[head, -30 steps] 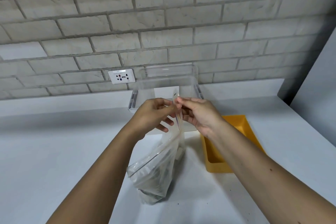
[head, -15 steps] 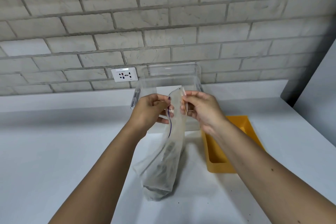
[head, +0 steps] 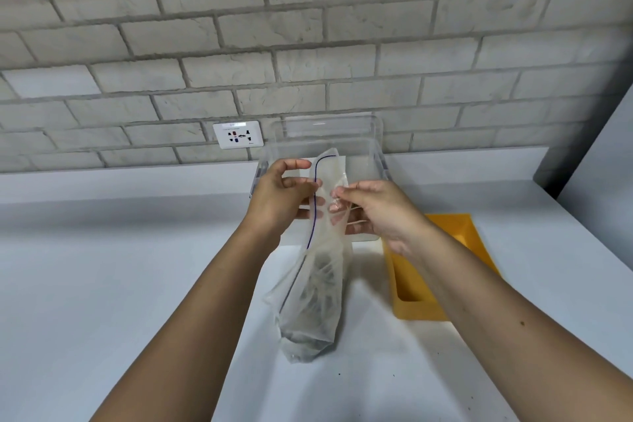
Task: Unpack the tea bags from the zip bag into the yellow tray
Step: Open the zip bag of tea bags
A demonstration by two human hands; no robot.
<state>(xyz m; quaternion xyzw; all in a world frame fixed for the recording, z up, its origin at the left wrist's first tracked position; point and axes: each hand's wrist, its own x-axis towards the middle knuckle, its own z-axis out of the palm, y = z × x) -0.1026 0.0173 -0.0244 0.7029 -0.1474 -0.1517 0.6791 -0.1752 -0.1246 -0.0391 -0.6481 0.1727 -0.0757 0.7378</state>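
A clear zip bag (head: 317,291) with a blue seal line hangs upright over the white counter, its bottom resting on the surface. Dark tea bags (head: 320,279) show dimly through the plastic in its lower half. My left hand (head: 279,197) pinches the left side of the bag's mouth. My right hand (head: 371,207) pinches the right side, and the two sides are pulled a little apart. The yellow tray (head: 459,233) lies on the counter to the right, partly hidden under my right forearm, and the part I can see holds nothing.
A clear plastic bin (head: 329,137) stands behind the bag against the grey brick wall. A white wall socket (head: 238,139) sits left of it. The white counter (head: 102,284) stretches left and forward. A grey panel (head: 603,161) closes the right side.
The top of the bag has spread: my hands moved apart, and the blue seal line now curves open. The bag swung more upright.
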